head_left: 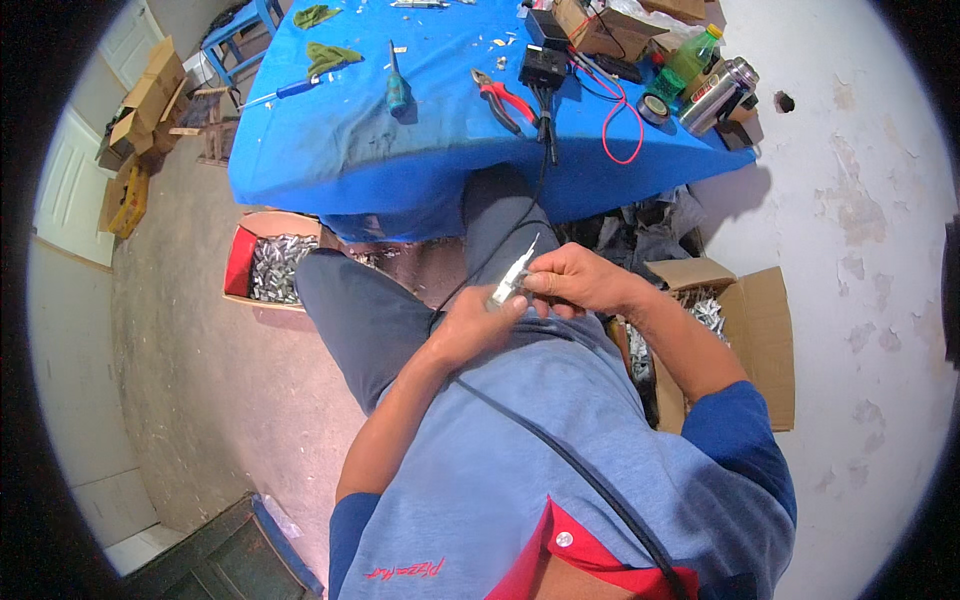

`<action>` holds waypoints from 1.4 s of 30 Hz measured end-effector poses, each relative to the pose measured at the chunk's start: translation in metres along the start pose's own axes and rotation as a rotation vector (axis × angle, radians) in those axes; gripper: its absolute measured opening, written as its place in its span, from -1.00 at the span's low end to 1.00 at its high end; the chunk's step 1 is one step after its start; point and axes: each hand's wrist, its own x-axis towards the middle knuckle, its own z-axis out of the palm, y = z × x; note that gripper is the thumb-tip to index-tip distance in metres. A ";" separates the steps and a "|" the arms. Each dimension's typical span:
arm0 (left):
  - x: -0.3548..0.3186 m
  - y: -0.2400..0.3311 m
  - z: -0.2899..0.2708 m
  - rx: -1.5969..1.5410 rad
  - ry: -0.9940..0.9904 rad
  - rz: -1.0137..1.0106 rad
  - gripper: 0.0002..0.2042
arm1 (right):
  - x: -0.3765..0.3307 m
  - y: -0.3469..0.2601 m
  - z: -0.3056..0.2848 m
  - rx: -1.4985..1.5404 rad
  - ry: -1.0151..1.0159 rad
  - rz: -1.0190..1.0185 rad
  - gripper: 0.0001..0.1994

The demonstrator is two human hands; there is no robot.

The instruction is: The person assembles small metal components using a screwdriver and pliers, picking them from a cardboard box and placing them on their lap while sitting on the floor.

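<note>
In front of my lap, my left hand [474, 322] is closed round a slim white tapered piece [511, 280] with a thin pointed tip that slants up and to the right. The fingers of my right hand [580, 280] are curled and pinch at the right side of the same piece. Its lower end is hidden in my left palm, and its exact kind does not show. On the blue-covered table [330, 130] ahead lie a teal-handled screwdriver [398, 92], red-handled pliers [507, 104] and a blue-handled screwdriver [296, 89].
Small metal parts fill a red-edged box [238, 262] at left and a cardboard box [760, 340] at right. Black adapters [543, 66], a red cable [607, 135], a green bottle [690, 58] and a steel flask [718, 97] crowd the table's right. A black cable [570, 458] crosses my body.
</note>
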 end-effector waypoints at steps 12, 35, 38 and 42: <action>0.012 -0.018 -0.010 -0.086 0.087 -0.016 -0.57 | 0.007 0.020 0.027 -0.458 0.510 -0.386 -0.79; 0.018 -0.016 -0.011 -0.295 0.029 -0.066 -0.47 | -0.062 0.096 -0.037 0.088 1.377 -0.322 -0.74; 0.021 -0.021 -0.014 -0.419 -0.010 -0.087 -0.39 | -0.163 0.232 -0.123 -0.721 1.745 0.004 -0.63; 0.016 -0.016 -0.012 -0.503 0.033 -0.141 -0.38 | -0.258 0.302 -0.127 -0.994 1.617 0.955 -0.60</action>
